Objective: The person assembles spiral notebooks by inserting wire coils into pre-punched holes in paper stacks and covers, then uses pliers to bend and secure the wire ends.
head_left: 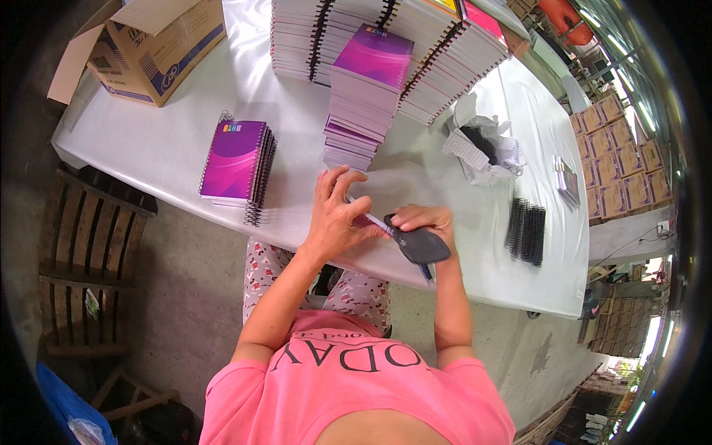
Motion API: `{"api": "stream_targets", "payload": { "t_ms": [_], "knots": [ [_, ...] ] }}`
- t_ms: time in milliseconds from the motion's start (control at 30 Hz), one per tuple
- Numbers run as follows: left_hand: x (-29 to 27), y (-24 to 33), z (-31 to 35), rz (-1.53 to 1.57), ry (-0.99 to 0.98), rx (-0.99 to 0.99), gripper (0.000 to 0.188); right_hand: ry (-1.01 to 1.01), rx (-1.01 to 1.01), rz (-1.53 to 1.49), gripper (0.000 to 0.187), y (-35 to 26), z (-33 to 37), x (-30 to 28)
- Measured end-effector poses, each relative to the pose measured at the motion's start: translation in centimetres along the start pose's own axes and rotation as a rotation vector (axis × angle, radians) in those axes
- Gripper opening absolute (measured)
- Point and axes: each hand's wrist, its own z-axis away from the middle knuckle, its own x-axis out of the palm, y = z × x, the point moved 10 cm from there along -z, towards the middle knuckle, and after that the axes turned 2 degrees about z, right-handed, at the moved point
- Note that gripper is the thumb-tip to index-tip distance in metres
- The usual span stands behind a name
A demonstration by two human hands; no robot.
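At the table's near edge, my left hand [337,215] pinches a thin notebook [380,225], seen nearly edge-on with a bit of purple cover showing. Closed around a dark grey, broad-handled tool [417,245] is my right hand [428,220]; its exact kind cannot be made out. A dark, ridged end like a spiral coil [426,274] pokes out below the tool. Just beyond my left hand rises a tall stack of purple notebooks [363,96]. To the left lies a smaller pile of purple notebooks [233,159] with black spiral bindings.
Large blocks of spiral-bound notebooks [452,59] stand at the back. An open cardboard box [152,55] is at the far left. On the right are crumpled white wrapping [482,152], loose black coils [525,231] and a small pile of booklets [567,181]. A wooden chair [89,274] stands left.
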Motion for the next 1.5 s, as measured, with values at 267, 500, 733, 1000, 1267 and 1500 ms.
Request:
{"api": "stream_targets", "payload": {
  "t_ms": [267, 500, 733, 1000, 1267, 1500],
  "knots": [
    [-0.2, -0.2, -0.5, 0.075, 0.010, 0.011, 0.050, 0.056, 0.115, 0.281, 0.016, 0.0, -0.6, -0.3],
    [-0.2, -0.2, -1.3, 0.103, -0.001, 0.014, 0.050, 0.127, 0.052, 0.095, 0.014, -0.4, 0.1, -0.2],
    [-0.1, 0.1, -1.9, 0.053, -0.001, 0.053, 0.051, 0.117, 0.329, 0.411, 0.027, 1.9, -0.4, -0.6],
    [-0.2, -1.0, -1.1, 0.135, 0.001, -0.011, 0.055, 0.244, 0.176, 0.238, 0.023, 0.3, -0.2, -0.7],
    [1.0, -4.3, -1.0, 0.381, -0.001, -0.158, 0.058, 0.192, 0.041, 0.214, 0.029, -0.7, -1.5, 0.1],
    [1.1, -5.4, -0.3, 0.432, 0.008, -0.230, 0.064, 0.268, 0.176, 0.415, 0.033, -1.4, -2.2, 0.4]
  ]
}}
